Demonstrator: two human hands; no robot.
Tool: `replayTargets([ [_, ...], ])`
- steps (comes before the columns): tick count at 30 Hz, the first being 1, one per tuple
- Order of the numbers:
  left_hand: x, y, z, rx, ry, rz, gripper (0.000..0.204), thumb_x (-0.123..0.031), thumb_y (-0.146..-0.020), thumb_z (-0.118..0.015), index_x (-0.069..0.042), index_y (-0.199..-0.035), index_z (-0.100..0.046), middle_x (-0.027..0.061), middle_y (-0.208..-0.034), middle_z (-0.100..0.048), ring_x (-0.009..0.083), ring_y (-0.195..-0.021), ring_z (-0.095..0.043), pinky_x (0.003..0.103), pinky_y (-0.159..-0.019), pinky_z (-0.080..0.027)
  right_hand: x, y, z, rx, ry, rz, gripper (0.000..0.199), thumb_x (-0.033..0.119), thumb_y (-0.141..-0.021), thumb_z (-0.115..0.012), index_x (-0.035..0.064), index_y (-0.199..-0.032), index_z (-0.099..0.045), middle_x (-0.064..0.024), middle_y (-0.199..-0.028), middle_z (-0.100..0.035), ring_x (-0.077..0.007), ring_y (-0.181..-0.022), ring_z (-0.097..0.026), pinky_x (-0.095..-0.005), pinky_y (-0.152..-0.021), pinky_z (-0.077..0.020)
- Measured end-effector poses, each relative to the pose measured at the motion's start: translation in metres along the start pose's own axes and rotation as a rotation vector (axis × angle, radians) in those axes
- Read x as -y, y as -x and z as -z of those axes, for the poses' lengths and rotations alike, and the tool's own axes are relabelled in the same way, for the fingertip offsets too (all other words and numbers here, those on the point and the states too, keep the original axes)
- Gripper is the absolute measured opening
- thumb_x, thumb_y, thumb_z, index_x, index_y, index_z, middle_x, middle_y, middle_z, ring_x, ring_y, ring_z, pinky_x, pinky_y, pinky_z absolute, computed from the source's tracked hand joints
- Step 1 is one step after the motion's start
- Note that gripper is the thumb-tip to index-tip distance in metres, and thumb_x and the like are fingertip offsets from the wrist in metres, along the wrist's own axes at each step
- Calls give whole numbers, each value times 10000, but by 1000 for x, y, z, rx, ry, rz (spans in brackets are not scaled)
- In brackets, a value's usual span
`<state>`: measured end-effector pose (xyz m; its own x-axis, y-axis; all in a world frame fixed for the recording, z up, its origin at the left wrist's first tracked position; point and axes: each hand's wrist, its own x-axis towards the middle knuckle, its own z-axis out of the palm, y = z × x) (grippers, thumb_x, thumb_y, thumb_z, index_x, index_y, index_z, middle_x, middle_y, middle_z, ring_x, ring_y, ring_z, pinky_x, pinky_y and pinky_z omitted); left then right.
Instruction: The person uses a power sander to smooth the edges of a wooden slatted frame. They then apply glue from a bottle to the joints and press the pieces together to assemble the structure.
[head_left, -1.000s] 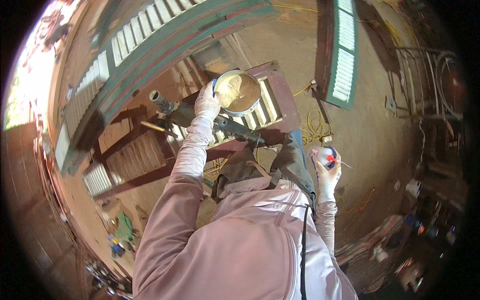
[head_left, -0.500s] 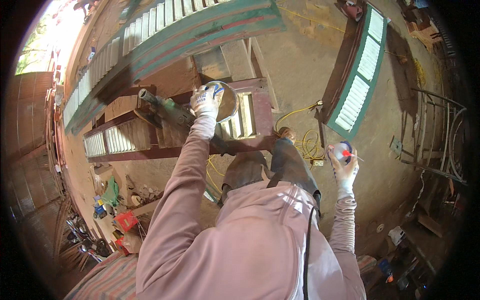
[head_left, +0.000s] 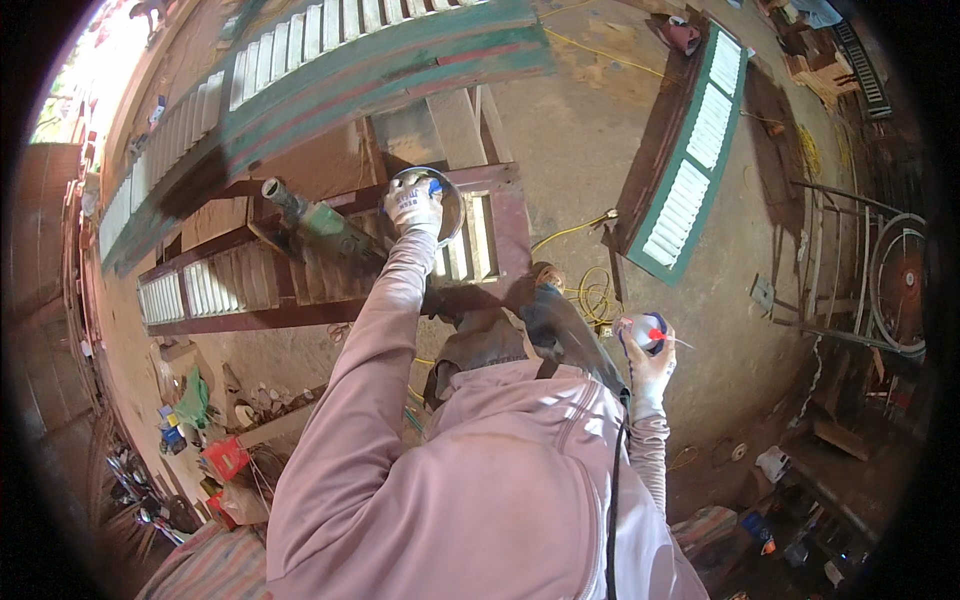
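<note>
Both full lol: our left hand has fingers clamped on a round tin, our right hand has them wrapped around a red-tipped bottle.

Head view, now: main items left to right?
Green cloth → left gloved hand holding a round container → coiled yellow cord → right gloved hand holding a red-tipped bottle → spoked wheel.

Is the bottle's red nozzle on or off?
On: the red nozzle sits on the bottle in the right hand. Whether it is sealed, I cannot tell.
</note>
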<state>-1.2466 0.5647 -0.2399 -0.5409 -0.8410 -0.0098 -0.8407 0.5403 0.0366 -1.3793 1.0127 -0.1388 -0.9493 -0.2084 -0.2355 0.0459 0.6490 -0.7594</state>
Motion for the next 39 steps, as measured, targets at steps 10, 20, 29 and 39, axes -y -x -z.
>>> replayTargets([
  [10, 16, 28, 1, -295, 202, 29, 293, -301, -806, -771, -120, -1035, -752, 92, -1169, -689, 340, -1122, -594, 456, -1011, -473, 3, 1, -5, -6, -144, -79, 566, 192, -789, -887, 13, -1257, -624, -92, -1086, -693, -155, -979, -655, -323, -876, -542],
  [20, -84, -44, 15, 78, 58, -529, 184, -214, -753, -795, -197, -937, -793, 5, -1046, -731, 269, -1081, -624, 395, -940, -541, 6, -18, 9, 57, 54, -2, 593, 247, -774, -884, 9, -1253, -630, -125, -1076, -708, -210, -964, -684, -348, -888, -542],
  [29, -104, -64, 14, 392, 8, -418, 403, -407, -765, -856, -207, -1104, -770, 29, -1134, -736, 274, -1114, -666, 401, -969, -537, -28, -22, 19, 64, 36, -24, 598, 218, -773, -881, 22, -1277, -625, -124, -1110, -705, -217, -1028, -676, -354, -929, -530],
  [39, -100, -84, 17, 530, 53, -436, 553, -513, -808, -808, -215, -1262, -705, 51, -1232, -720, 283, -1165, -674, 439, -957, -545, -21, -28, 12, 81, 65, -9, 596, 240, -777, -878, 17, -1269, -625, -125, -1102, -704, -221, -988, -675, -356, -906, -530],
])
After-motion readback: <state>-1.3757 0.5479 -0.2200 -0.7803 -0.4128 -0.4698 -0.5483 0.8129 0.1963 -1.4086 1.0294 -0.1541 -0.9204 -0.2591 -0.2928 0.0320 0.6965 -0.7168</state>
